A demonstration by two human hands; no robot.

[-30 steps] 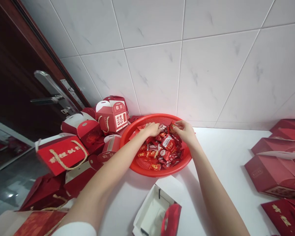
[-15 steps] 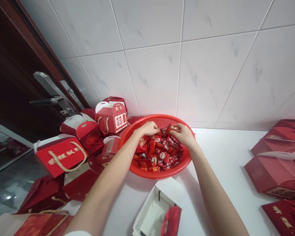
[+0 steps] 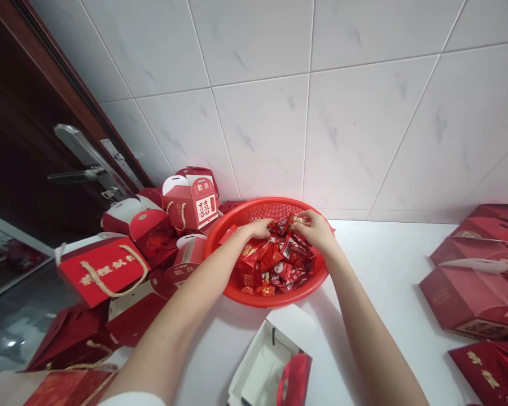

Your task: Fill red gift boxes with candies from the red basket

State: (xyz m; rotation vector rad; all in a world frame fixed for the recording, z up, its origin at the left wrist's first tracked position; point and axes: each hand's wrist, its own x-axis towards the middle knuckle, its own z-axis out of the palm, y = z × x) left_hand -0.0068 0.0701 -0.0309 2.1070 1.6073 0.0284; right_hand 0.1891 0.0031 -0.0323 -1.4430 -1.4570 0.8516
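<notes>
A red plastic basket (image 3: 275, 302) holds a heap of candies (image 3: 285, 265) in shiny, mostly red wrappers. My left hand (image 3: 258, 229) reaches into its back half, fingers curled down among the wrappers. The fingertips are partly hidden, so what they grip cannot be made out. To its right, over the basket's back right part, my right hand (image 3: 315, 230) pinches a candy (image 3: 296, 220) in a red and gold wrapper between thumb and fingers. In front of the basket stands an open white-lined box (image 3: 265, 361) with a red side and ribbon; nothing shows on its visible floor.
Red gift boxes with rope handles (image 3: 105, 268) are piled on the left, beside a dark door with a metal handle (image 3: 78, 175). More red boxes (image 3: 469, 299) line the right side of the white table (image 3: 381, 293). Behind the basket rises a tiled wall (image 3: 262, 135).
My left hand has shifted slightly right and deeper among the candies, and red wrappers near it have moved about. My right hand stays nearly in place with its candy.
</notes>
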